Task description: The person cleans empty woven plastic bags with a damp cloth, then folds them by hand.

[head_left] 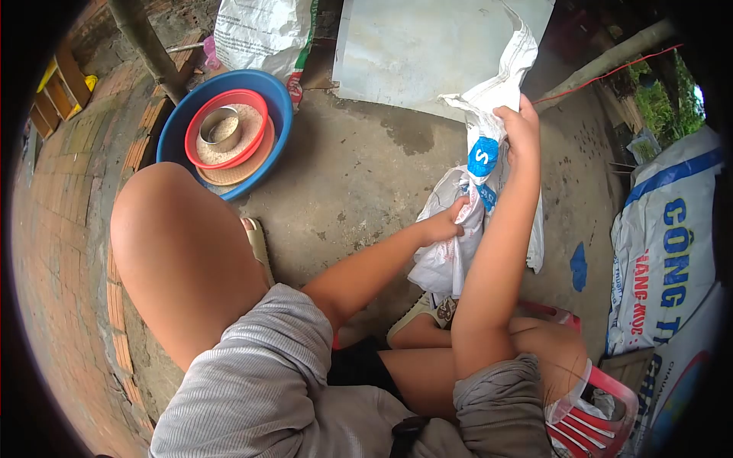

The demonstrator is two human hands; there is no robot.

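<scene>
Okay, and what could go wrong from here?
The left knee is close to the blue tub; a bump might spill pale grain from the red bowl. The white sack is bunched between the left hand and right hand, so it could tear if pulled hard. Its lower end hangs near a foot and might get stepped on.

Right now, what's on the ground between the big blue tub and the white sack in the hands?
Just bare grey floor with some dark spots between the blue tub and white sack, in the head view.
</scene>
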